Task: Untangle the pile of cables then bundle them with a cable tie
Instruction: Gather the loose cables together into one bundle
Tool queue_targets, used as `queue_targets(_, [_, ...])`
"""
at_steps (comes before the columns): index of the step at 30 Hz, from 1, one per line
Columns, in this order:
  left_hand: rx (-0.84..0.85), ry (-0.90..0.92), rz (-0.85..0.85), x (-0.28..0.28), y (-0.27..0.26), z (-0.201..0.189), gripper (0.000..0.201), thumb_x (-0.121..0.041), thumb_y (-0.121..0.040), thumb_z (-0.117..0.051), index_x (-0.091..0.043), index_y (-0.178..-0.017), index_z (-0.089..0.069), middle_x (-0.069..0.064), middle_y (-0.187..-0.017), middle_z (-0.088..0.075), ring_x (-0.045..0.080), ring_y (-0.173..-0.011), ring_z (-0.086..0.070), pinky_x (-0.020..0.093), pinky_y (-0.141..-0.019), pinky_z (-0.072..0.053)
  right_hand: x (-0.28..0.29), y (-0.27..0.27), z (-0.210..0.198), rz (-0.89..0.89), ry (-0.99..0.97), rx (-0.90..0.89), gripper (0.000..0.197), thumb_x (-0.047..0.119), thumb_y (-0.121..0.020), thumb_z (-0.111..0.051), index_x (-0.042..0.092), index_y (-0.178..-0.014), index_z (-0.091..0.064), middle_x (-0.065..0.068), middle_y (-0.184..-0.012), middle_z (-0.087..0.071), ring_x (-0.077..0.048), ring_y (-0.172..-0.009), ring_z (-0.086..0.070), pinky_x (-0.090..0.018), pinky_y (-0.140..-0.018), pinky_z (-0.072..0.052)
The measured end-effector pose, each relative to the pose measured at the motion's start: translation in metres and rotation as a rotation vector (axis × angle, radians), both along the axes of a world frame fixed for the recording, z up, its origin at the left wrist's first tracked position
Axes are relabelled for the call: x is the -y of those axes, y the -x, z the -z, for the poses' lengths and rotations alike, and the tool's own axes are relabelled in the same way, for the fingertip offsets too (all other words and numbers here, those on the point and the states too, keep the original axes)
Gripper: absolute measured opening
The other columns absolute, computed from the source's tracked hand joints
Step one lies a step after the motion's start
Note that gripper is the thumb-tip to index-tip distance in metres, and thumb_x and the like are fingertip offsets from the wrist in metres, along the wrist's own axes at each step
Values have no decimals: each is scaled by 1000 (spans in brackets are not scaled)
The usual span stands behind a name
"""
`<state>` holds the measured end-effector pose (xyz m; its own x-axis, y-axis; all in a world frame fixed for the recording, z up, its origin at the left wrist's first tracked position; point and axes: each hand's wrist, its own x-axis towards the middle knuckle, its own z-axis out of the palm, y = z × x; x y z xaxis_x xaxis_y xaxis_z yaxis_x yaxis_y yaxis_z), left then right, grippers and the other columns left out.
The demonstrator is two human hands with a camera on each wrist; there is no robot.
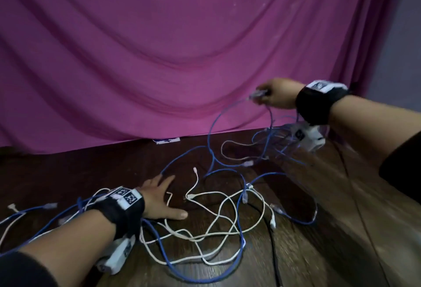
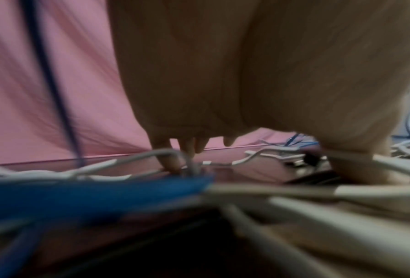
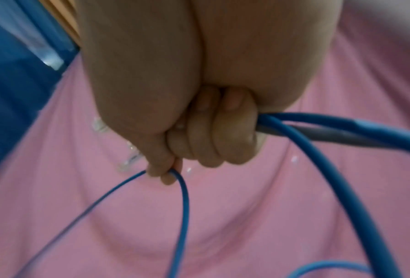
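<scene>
A tangle of white cables (image 1: 216, 220) and blue cables (image 1: 214, 157) sprawls over the dark wooden table (image 1: 68, 172). My left hand (image 1: 163, 198) lies flat with spread fingers, pressing cables down near the pile's left side; in the left wrist view its fingertips (image 2: 168, 161) touch the table beside a white cable (image 2: 137, 156). My right hand (image 1: 271, 95) is raised at the far right, gripping blue cables with clear plugs (image 1: 257, 94). In the right wrist view its curled fingers (image 3: 213, 135) hold blue cable strands (image 3: 318, 165). No cable tie is visible.
A pink cloth (image 1: 182, 59) hangs behind the table's far edge. A small white and blue card (image 1: 166, 140) lies at that edge. A thin black cable (image 1: 273, 241) runs toward the near edge. Loose plug ends (image 1: 50, 205) lie at the left.
</scene>
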<state>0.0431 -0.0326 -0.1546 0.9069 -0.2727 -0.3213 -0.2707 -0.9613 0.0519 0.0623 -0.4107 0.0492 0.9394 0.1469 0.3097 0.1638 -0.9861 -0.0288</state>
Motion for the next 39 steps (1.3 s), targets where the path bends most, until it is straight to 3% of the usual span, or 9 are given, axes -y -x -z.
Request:
queue_targets(5, [28, 6, -19, -45, 0, 3, 124, -95, -62, -56, -43, -160, -1, 2, -171, 7, 28, -157, -5, 42, -126, -15, 36, -8, -32, 156, -80, 249, 27, 28, -100, -58, 4, -91, -66, -28, -91, -65, -44, -90, -63, -36, -69, -37])
queue_targets(12, [45, 67, -142, -113, 6, 2, 113, -92, -68, -55, -45, -159, -10, 4, -171, 5, 27, -157, -9, 34, -126, -16, 63, -6, -29, 321, -243, 432, 21, 25, -97, -57, 10, -85, -64, -31, -98, -67, -49, -94, -64, -40, -72, -42])
queue_targets(16, [37, 125, -159, -132, 11, -5, 116, -92, -63, -58, -45, -159, -13, 3, -170, 2, 28, -156, -14, 34, -125, -18, 32, -4, 1, 159, -16, 153, 24, 29, -96, -65, 5, -99, -70, -26, -100, -70, -42, -95, -68, -35, -71, -41])
queue_targets(19, [29, 188, -154, -131, 15, -15, 112, -93, -62, -56, -43, -157, -26, 2, -169, -9, 21, -154, -22, 28, -124, -20, 0, -1, 48, 89, 180, -216, 24, 34, -93, -68, 15, -106, -74, -9, -98, -75, -24, -90, -70, -29, -70, -45])
queue_targets(23, [75, 290, -68, -114, 25, -43, 77, -81, -75, -60, -34, -135, -60, -7, -142, -56, 0, -119, -55, -3, -92, -32, -28, 2, 97, -39, 129, -501, 11, 38, -89, -71, 29, -93, -77, 14, -75, -76, 6, -65, -63, -16, -68, -49])
queue_targets(26, [108, 274, 15, -90, 36, -61, 91, -86, -71, -58, -33, -145, -51, -10, -139, -52, 6, -129, -52, 13, -108, -36, -42, 0, 115, -143, 9, -586, 5, 30, -89, -75, 28, -86, -78, 27, -60, -67, 14, -55, -56, -7, -59, -42])
queue_targets(28, [191, 297, 76, -71, 45, -70, 98, -87, -70, -56, -31, -150, -44, -7, -146, -48, 10, -138, -46, 23, -116, -33, -49, -3, 120, -161, 3, -575, 10, 35, -86, -77, 26, -85, -78, 20, -62, -66, 10, -56, -52, -11, -60, -42])
queue_targets(34, [92, 293, 301, -8, 80, -66, 76, -75, -80, -64, -37, -143, -46, -3, -145, -52, 18, -132, -52, 33, -114, -41, -60, -7, 100, -10, 156, -466, 19, 47, -79, -72, 34, -66, -68, 13, -56, -60, 3, -54, -53, -18, -59, -45])
queue_targets(39, [10, 61, 424, 2, 94, -41, 42, -37, -96, -63, -32, -137, -56, 8, -136, -52, 33, -133, -43, 48, -110, -41, -38, -27, 31, 238, 144, -30, 17, 28, -93, -64, 13, -95, -71, -17, -105, -74, -32, -97, -69, -32, -79, -53])
